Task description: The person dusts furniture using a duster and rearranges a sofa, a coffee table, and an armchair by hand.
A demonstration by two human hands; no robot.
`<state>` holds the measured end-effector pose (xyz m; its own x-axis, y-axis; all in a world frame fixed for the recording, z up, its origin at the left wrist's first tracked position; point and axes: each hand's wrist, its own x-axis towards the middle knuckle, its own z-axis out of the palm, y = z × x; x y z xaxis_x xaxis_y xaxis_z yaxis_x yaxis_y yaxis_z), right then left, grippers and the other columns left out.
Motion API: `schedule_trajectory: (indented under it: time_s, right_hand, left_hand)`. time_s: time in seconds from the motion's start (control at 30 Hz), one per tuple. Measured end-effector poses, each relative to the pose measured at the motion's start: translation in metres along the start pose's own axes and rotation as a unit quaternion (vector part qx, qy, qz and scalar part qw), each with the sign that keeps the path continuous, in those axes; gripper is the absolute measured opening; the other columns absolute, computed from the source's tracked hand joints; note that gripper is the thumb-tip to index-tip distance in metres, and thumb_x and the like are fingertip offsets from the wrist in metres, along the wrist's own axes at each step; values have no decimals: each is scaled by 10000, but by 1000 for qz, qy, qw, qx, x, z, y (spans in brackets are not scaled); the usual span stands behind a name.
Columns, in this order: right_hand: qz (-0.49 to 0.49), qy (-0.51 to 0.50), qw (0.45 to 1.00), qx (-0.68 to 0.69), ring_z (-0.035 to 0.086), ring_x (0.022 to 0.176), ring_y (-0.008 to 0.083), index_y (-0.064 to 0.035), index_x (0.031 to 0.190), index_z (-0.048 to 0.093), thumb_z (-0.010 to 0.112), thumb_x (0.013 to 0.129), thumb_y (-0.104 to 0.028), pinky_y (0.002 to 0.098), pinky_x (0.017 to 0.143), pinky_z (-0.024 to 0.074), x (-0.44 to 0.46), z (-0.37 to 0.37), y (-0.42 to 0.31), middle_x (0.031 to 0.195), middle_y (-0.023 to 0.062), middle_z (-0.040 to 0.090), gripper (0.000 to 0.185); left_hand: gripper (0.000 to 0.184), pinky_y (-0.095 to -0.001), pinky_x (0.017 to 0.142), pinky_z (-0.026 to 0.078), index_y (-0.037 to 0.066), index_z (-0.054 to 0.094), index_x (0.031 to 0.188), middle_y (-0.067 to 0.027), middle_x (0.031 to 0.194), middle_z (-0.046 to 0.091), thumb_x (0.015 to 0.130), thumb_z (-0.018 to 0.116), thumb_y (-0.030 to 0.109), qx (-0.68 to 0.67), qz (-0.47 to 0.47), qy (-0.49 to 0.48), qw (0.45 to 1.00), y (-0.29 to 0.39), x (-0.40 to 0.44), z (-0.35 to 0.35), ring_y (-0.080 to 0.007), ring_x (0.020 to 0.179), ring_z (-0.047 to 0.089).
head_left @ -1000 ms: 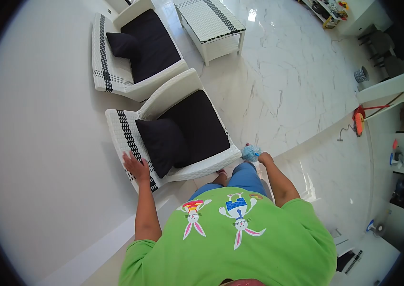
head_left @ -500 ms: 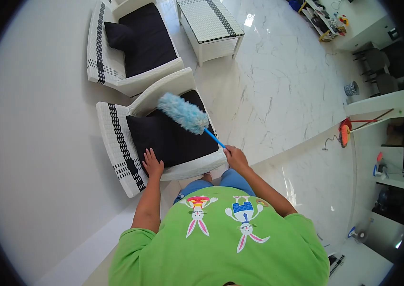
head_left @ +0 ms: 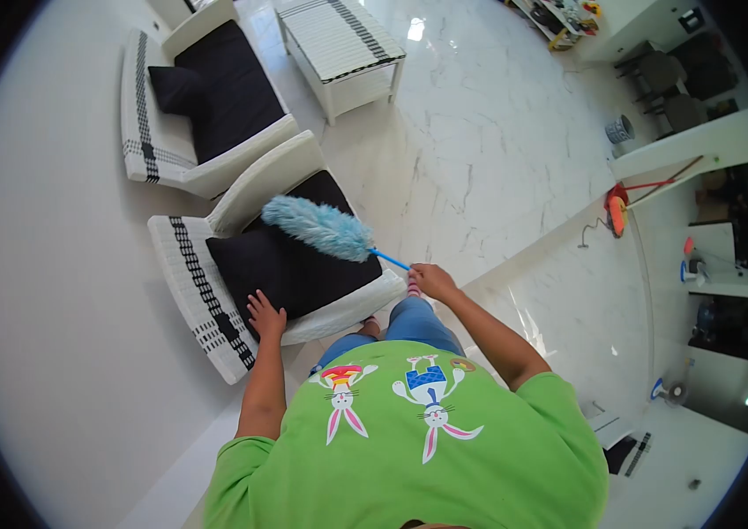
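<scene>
My right hand (head_left: 432, 280) is closed round the blue handle of a fluffy light-blue duster (head_left: 319, 229). The duster's head is over the dark seat cushion (head_left: 352, 278) of the nearer white woven armchair (head_left: 167, 238). My left hand (head_left: 265, 316), fingers spread, rests at the lower edge of the black pillow (head_left: 250, 264), which lies against the chair's backrest. Nothing is held in my left hand.
A second white woven seat (head_left: 136, 132) with dark cushions stands beyond the armchair. Past it is a white woven table (head_left: 339, 40). A patterned bin (head_left: 619, 130), a red dustpan (head_left: 614, 199) and a standing fan (head_left: 676, 392) are on the right.
The duster has come up from beside the armchair to over its seat, in my right hand. My left hand has moved from the backrest to the pillow's edge. The view has shifted a little.
</scene>
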<state>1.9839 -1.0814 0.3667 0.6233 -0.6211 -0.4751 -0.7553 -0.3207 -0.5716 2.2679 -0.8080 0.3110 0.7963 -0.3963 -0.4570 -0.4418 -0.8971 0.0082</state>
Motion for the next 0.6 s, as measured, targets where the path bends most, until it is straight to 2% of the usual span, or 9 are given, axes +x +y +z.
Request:
schedule_trajectory:
  time_s: [0.1,0.17,0.2,0.27,0.33,0.43,0.5,0.53,0.6]
  right_hand:
    - [6,-19,998,-61,530,760,288,-105,856,560,425,759,-290,367,655,418,14,40,0,786,124,566,249]
    - [50,37,995,-82,529,772,284,-109,861,559,422,761,-293,368,658,417,17,53,16,778,127,563,250]
    - [143,23,989,-41,527,780,286,-90,846,563,417,759,-283,372,661,416,12,45,31,798,132,562,256]
    - [238,81,968,9,526,776,298,-75,804,573,422,752,-278,379,667,413,-5,18,83,815,140,560,259]
    - [281,139,948,55,527,763,310,-55,762,580,428,744,-255,384,665,413,-12,11,157,811,162,557,252]
    - [328,219,919,26,535,692,317,-22,687,566,426,744,-220,396,612,414,-15,-29,158,713,184,551,250]
    - [283,304,902,119,520,609,311,-8,656,549,434,745,-231,382,577,406,-7,-43,159,624,173,532,266]
    - [239,326,899,168,459,444,213,-20,718,563,439,759,-230,313,441,377,0,-47,162,495,104,478,248]
    - [224,249,827,452,354,369,93,-45,810,571,434,779,-218,232,340,291,10,-62,149,449,12,402,223]
  left_hand:
    - [789,-513,851,273,102,64,1254,-173,1294,71,665,560,271,48,-24,-4,999,-6,-1,-7,-345,1168,161]
    - [814,-510,832,300,106,60,1256,-162,1298,66,652,575,286,60,-23,-1,998,-11,6,-8,-335,1170,165]
    - [827,-504,826,311,107,62,1257,-159,1299,66,643,582,301,98,-33,-41,994,-8,5,-18,-331,1171,164]
    - [862,-490,804,340,102,70,1257,-149,1300,82,620,597,348,164,-37,-89,982,-5,13,-18,-322,1168,182]
    - [856,-483,808,340,95,78,1256,-154,1298,91,623,590,357,161,-37,-90,982,0,21,-23,-324,1163,193]
    - [829,-454,821,340,85,101,1253,-172,1289,115,631,569,369,144,-50,-94,984,6,37,-22,-335,1149,222]
    - [804,-442,843,324,55,111,1246,-206,1282,91,645,552,356,78,-112,-78,988,10,30,-18,-351,1152,203]
    - [804,-442,843,324,55,111,1246,-206,1282,91,645,552,356,85,-103,-69,989,19,31,-18,-351,1152,203]
    - [796,-441,872,295,19,104,1238,-246,1270,61,653,538,340,103,-116,-1,988,49,27,-15,-364,1158,177]
